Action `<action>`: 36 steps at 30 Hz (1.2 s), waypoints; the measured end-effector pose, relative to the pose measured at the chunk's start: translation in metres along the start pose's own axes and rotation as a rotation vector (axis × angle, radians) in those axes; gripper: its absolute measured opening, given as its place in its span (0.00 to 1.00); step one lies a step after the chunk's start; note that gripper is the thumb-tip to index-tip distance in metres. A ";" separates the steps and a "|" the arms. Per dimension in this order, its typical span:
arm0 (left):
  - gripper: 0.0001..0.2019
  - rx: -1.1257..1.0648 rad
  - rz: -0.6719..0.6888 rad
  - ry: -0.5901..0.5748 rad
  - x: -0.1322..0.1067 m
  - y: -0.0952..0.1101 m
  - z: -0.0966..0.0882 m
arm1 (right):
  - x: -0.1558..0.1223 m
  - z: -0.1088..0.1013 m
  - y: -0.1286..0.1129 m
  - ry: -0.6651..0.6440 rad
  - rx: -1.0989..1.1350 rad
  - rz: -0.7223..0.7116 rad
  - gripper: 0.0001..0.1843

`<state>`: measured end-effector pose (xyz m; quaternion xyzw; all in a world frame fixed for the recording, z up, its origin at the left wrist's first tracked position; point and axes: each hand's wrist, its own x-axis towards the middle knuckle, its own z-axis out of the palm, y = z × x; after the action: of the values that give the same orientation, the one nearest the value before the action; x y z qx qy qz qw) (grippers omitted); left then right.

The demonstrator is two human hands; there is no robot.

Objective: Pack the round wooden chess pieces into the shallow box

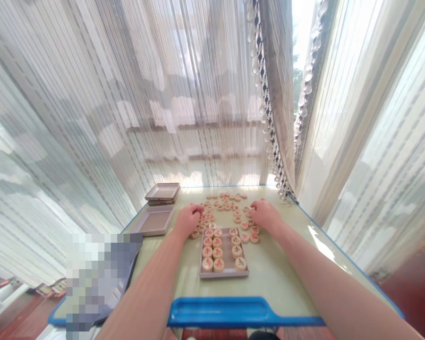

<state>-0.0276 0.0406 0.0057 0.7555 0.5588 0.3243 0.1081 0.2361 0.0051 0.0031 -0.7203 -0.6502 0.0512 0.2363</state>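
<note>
Round wooden xiangqi pieces with red or black characters lie scattered across the far part of the table. In front of them sits a shallow open box holding two columns of red pieces on its left and one column of black pieces on its right. A bare strip of its floor shows between them. My left hand is over the pieces left of the box, its fingers curled and what they grip hidden. Beyond the box's right side, my right hand has curled fingertips closed at a xiangqi piece.
An open shallow tray rests at the table's left, with stacked trays behind it. A dark, partly pixelated object is at the near left. The pale green table has a blue rim; string curtains hang behind it.
</note>
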 end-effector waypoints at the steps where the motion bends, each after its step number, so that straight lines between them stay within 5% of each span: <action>1: 0.15 -0.028 -0.011 -0.004 0.000 0.000 0.000 | 0.000 0.000 -0.001 -0.009 0.034 -0.012 0.19; 7: 0.12 -0.346 -0.140 -0.073 0.001 0.000 0.005 | -0.002 0.002 -0.008 -0.044 0.174 -0.116 0.20; 13: 0.10 -0.387 -0.099 -0.068 0.002 0.001 0.005 | 0.003 0.014 -0.003 0.094 0.219 -0.177 0.17; 20: 0.11 -0.374 -0.107 -0.069 0.006 -0.006 0.009 | 0.021 0.016 0.014 0.225 0.294 0.046 0.18; 25: 0.10 -0.495 -0.163 -0.071 0.007 -0.009 0.014 | 0.024 0.021 0.015 0.178 0.246 -0.003 0.20; 32: 0.14 -0.218 -0.157 0.079 0.009 -0.013 0.009 | 0.022 0.027 0.011 0.087 0.164 -0.158 0.18; 36: 0.18 -0.036 -0.073 0.062 0.010 -0.013 0.008 | 0.015 0.024 0.005 0.056 0.155 -0.265 0.19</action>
<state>-0.0307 0.0562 -0.0033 0.7223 0.5831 0.3533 0.1161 0.2340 0.0255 -0.0167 -0.6090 -0.7267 0.0494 0.3139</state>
